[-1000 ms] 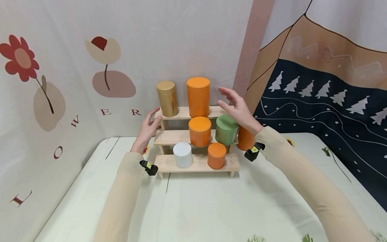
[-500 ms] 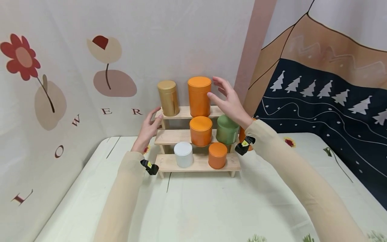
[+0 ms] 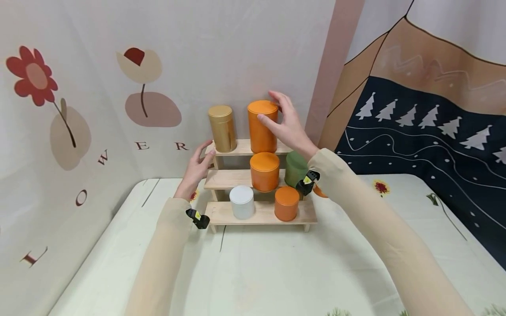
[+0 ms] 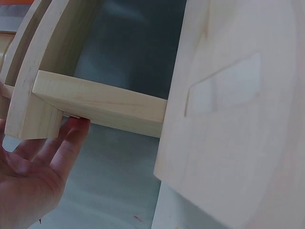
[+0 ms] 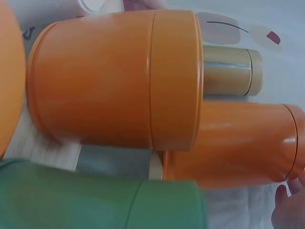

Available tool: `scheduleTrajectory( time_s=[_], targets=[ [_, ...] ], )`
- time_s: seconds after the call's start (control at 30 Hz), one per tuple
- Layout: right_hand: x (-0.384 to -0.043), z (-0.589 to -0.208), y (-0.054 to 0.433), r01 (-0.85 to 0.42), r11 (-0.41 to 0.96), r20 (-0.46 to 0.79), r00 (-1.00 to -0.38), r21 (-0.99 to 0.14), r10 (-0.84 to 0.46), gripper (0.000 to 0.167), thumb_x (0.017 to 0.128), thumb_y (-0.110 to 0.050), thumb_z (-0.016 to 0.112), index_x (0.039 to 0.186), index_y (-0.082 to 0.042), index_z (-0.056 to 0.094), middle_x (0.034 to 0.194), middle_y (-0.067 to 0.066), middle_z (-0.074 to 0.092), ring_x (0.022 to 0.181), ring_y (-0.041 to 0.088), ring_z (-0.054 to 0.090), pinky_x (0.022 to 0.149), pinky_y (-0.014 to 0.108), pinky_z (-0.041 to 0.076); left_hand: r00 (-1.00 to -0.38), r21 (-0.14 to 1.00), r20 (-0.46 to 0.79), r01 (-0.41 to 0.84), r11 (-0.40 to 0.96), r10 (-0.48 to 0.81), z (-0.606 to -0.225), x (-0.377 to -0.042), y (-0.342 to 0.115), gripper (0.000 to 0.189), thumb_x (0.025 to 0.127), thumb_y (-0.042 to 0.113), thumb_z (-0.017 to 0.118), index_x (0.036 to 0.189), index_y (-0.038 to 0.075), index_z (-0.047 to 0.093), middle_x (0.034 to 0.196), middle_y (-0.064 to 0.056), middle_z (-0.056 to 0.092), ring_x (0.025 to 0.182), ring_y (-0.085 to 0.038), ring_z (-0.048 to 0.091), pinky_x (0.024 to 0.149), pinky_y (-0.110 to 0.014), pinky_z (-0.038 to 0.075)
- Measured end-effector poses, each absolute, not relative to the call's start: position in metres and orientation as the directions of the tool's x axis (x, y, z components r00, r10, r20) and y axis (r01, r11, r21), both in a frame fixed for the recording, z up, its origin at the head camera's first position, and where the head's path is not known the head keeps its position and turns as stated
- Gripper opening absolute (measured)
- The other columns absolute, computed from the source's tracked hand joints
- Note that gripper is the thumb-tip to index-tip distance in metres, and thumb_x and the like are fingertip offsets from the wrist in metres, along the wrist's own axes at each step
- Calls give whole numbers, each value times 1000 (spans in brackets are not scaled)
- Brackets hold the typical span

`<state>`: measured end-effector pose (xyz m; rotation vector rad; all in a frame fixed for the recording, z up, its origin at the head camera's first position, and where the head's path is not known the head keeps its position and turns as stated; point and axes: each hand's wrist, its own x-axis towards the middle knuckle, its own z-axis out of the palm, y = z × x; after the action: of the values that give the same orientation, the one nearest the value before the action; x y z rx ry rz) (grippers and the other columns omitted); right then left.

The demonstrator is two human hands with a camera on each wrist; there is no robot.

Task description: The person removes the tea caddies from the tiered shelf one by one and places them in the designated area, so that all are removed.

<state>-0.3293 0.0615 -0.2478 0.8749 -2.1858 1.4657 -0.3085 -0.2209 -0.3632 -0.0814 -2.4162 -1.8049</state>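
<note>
Stand holds six tins, arranging mostly done by my judgement, and I have the left hand gripping its upper left end, the right hand wide around the top-step tall orange tin, a mostly hidden orange thing perhaps left.

Both arms stretched forward; left hand lower, right hand higher, thumb spread from fingers.
</note>
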Motion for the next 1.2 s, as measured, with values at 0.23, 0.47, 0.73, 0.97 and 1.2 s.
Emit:
scheduleTrajectory(
  time_s=[0.23, 0.47, 0.73, 0.97, 1.2],
  targets=[
    [-327, -247, 53, -633, 294, 578, -774, -716, -259, 75, 90, -26, 70, 150, -9, 29, 150, 9, 28, 134, 17, 32, 106, 22, 31, -991, 951, 129, 117, 286, -24, -364, -309, -222, 60, 96, 52, 51, 150, 35, 31, 145, -20, 40, 122, -41, 49, 62, -26, 40],
    [-331, -254, 50, -558, 288, 507, -829, -779, -235, 81, 89, -31, 70, 152, -13, 23, 150, 8, 29, 129, 18, 38, 106, 26, 34, -993, 953, 116, 103, 283, -29, -364, -310, -222, 59, 98, 49, 50, 151, 36, 28, 148, -18, 37, 124, -42, 47, 61, -27, 40],
    [-333, -262, 53, -552, 234, 505, -831, -800, -233, 81, 89, -27, 70, 152, -10, 22, 149, 11, 28, 128, 19, 40, 106, 25, 34, -992, 953, 120, 105, 285, -38, -365, -312, -222, 59, 97, 51, 51, 150, 35, 31, 146, -18, 39, 122, -40, 49, 60, -27, 39],
    [-333, -265, 53, -567, 227, 524, -822, -792, -222, 77, 89, -23, 70, 150, -5, 26, 139, 14, 36, 121, 24, 45, 102, 29, 40, -992, 950, 118, 99, 296, -46, -366, -313, -222, 61, 96, 53, 51, 150, 36, 30, 148, -16, 37, 123, -39, 48, 69, -29, 44],
    [-332, -268, 57, -614, 229, 580, -789, -755, -205, 73, 88, -21, 73, 147, -4, 34, 138, 13, 39, 119, 23, 46, 101, 31, 41, -992, 950, 113, 94, 298, -48, -366, -312, -222, 61, 96, 54, 51, 150, 37, 30, 148, -16, 37, 123, -39, 48, 68, -29, 43]
  ],
)
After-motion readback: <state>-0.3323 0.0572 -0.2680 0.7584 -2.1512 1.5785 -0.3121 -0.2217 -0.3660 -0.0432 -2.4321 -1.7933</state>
